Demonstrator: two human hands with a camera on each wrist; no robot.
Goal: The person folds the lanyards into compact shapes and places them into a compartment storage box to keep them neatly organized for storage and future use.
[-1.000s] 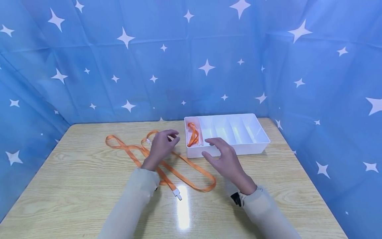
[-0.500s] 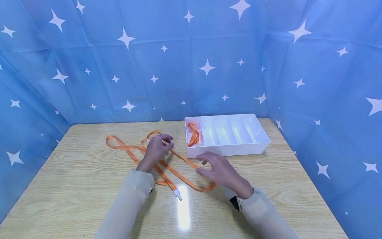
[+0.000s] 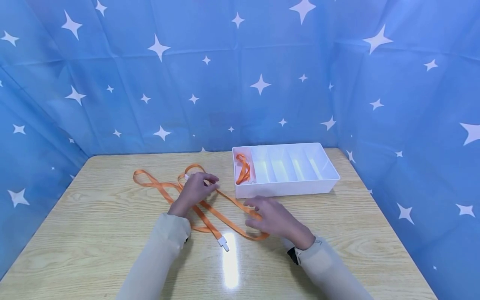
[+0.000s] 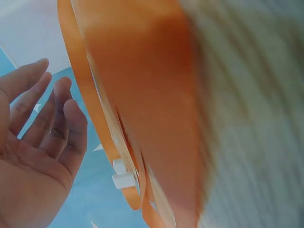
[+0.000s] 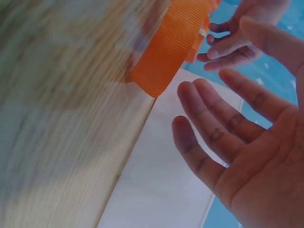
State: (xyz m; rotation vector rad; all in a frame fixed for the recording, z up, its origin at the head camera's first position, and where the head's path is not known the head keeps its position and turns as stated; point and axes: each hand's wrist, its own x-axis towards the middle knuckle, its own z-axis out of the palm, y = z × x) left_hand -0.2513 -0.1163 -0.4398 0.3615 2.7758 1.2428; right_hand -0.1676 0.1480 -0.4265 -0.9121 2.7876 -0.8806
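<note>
Orange lanyards (image 3: 232, 225) lie in overlapping loops on the table, with a white plastic clip (image 3: 223, 243) at one end. My left hand (image 3: 196, 189) hovers over the loops, partly covering them; in the left wrist view its fingers are loosely bent, apart from the strap (image 4: 152, 114). Over the right end of the loops is my right hand (image 3: 275, 216). The right wrist view has its fingers relaxed, holding nothing, with the strap (image 5: 164, 57) below them. Another bundled orange lanyard (image 3: 243, 170) sits in the leftmost compartment of the white box.
The white divided box (image 3: 288, 188) stands at the back right of the wooden table (image 3: 75, 233), just beyond my right hand. A blue curtain with white stars (image 3: 210, 112) hangs behind the table and along the sides.
My right hand has come down from the box's front edge toward the right end of the lanyard loops. My left hand has shifted slightly left and lower. The lanyards have barely moved.
</note>
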